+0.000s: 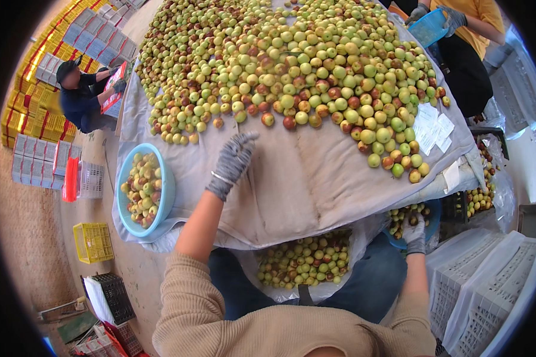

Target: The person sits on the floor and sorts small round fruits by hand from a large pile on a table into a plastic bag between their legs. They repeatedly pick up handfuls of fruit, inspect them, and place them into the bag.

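A large pile of green and reddish-brown jujube fruits [286, 67] covers the far part of a cloth-covered table [290, 178]. Over the bare cloth, just short of the pile, is my left hand [235, 160] in a grey knit glove, fingers spread, with no fruit visible in it. My right hand [414, 234], also gloved, is low at the right, at a blue basin of fruits [434, 223]; its fingertips are among the fruits, and whether it grips one cannot be told. A light-blue basin [166, 196] full of fruits stands at the table's left edge.
A plastic-lined container of fruits [303, 261] sits between my knees. White crates [487, 281] stand at the right, a yellow crate [94, 243] on the floor at left. A person [82, 93] holds a box at far left; another [469, 44] holds a blue bowl at upper right. Papers [431, 127] lie on the cloth.
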The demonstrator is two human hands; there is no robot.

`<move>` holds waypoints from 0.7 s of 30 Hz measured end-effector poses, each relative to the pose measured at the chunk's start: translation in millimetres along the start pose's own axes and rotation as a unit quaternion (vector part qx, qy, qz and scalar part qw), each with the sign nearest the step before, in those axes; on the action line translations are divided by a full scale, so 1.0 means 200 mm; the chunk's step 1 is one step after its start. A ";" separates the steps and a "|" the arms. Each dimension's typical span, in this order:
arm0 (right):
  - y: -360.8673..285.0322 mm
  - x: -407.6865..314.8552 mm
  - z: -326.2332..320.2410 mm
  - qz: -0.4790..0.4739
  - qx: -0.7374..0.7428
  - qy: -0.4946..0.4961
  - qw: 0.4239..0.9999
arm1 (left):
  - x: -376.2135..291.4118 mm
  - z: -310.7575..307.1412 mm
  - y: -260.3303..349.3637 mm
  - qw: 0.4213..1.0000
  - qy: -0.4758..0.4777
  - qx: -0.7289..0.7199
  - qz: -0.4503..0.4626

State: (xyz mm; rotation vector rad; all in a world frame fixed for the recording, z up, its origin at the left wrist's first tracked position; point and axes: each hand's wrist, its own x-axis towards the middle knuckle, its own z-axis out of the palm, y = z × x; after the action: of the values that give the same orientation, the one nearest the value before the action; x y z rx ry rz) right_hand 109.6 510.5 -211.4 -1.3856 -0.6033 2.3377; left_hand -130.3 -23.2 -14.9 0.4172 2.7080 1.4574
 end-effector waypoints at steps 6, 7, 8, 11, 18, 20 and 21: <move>-0.06 -0.16 0.08 -0.245 -0.111 0.002 0.963 | 0.39 -0.09 -0.11 0.990 0.118 0.015 0.074; -0.13 -0.32 0.20 -0.377 -0.189 -0.047 0.906 | 0.46 -0.13 -0.14 0.984 0.146 0.045 0.087; -0.16 -0.48 0.35 -0.440 -0.266 -0.055 0.856 | 0.52 -0.17 -0.17 0.980 0.166 0.087 0.066; -0.14 -0.87 0.93 -0.584 -0.366 -0.246 0.682 | 0.74 -0.29 -0.25 0.969 0.173 0.175 -0.019; 0.53 -0.76 2.21 -0.558 -0.723 -0.258 0.315 | 1.10 -0.28 -0.14 0.959 0.051 0.234 -0.154; 0.66 -0.72 2.33 -0.547 -0.751 -0.210 0.303 | 1.13 -0.24 -0.07 0.948 0.010 0.272 -0.165; 0.69 -0.71 2.37 -0.528 -0.756 -0.206 0.327 | 1.13 -0.24 -0.04 0.948 -0.013 0.280 -0.153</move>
State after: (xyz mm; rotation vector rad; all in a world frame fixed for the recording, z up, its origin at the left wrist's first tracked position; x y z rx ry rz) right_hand -257.7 236.9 23.8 -0.0354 -2.9599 0.3470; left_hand -356.7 -8.8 25.8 0.0177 2.9547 0.5927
